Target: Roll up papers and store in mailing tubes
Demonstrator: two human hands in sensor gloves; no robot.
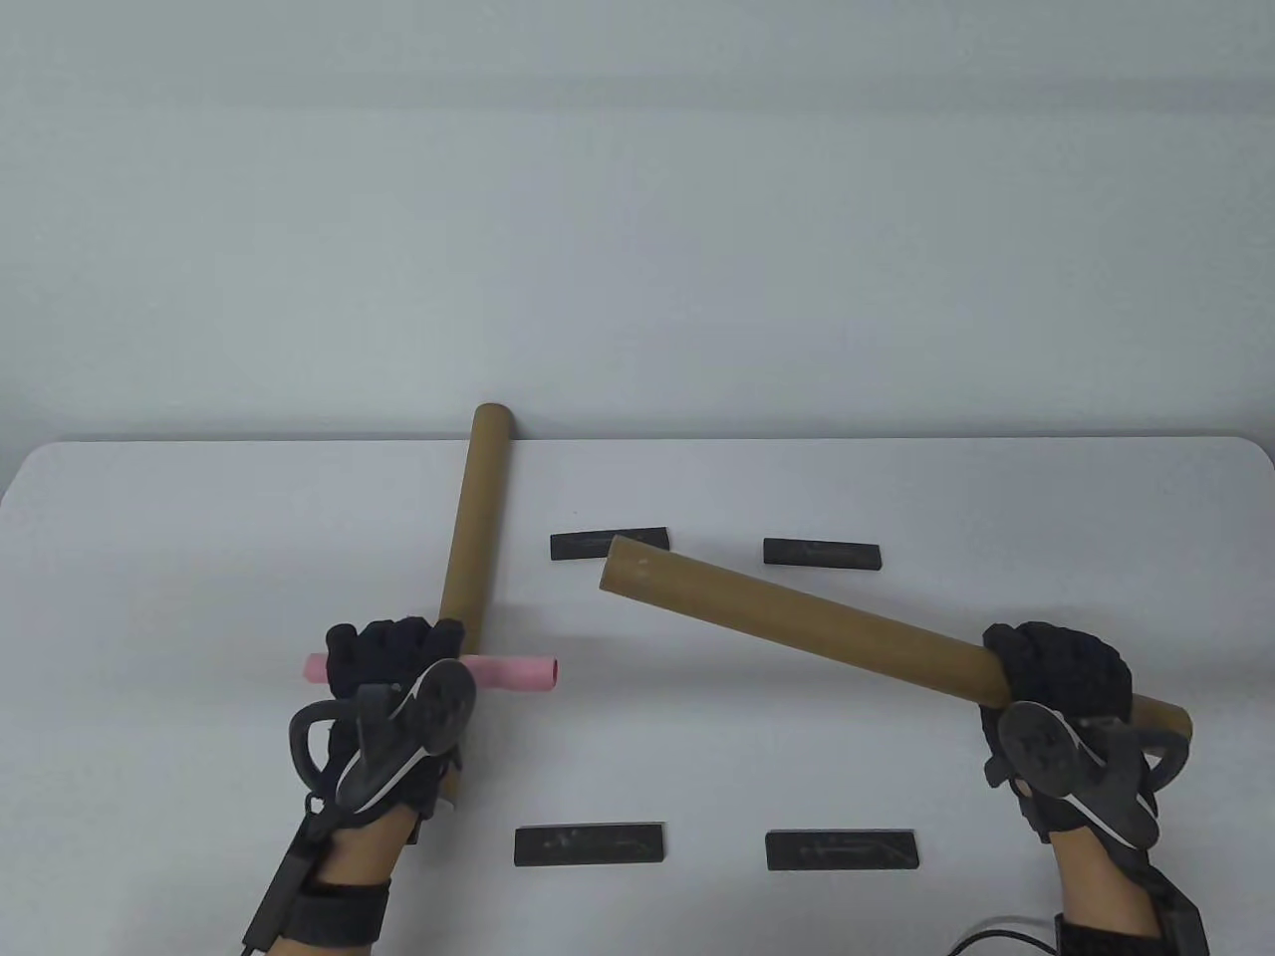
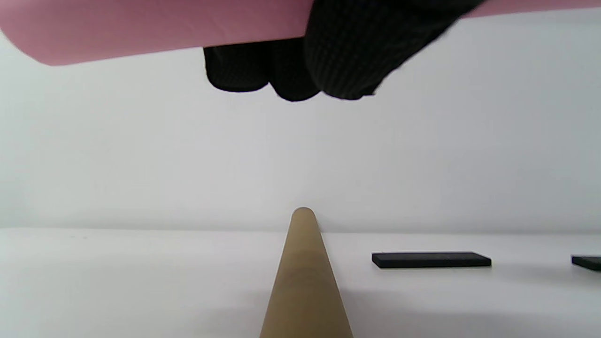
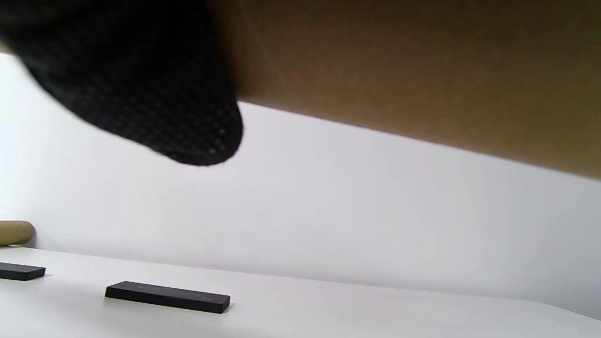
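My left hand (image 1: 393, 652) grips a rolled pink paper (image 1: 513, 673) and holds it level above the table; the roll fills the top of the left wrist view (image 2: 141, 28). A brown mailing tube (image 1: 478, 518) lies on the table under and beyond that hand, pointing away; it also shows in the left wrist view (image 2: 303, 277). My right hand (image 1: 1056, 667) grips a second brown mailing tube (image 1: 797, 622) near its right end and holds it raised, its open end pointing left toward the pink roll. That tube covers the top of the right wrist view (image 3: 399, 70).
Two black flat bars (image 1: 610, 545) (image 1: 822, 553) lie in the table's middle and two more (image 1: 590, 844) (image 1: 842, 849) near the front edge. The white table's far edge (image 1: 896, 438) meets a pale wall.
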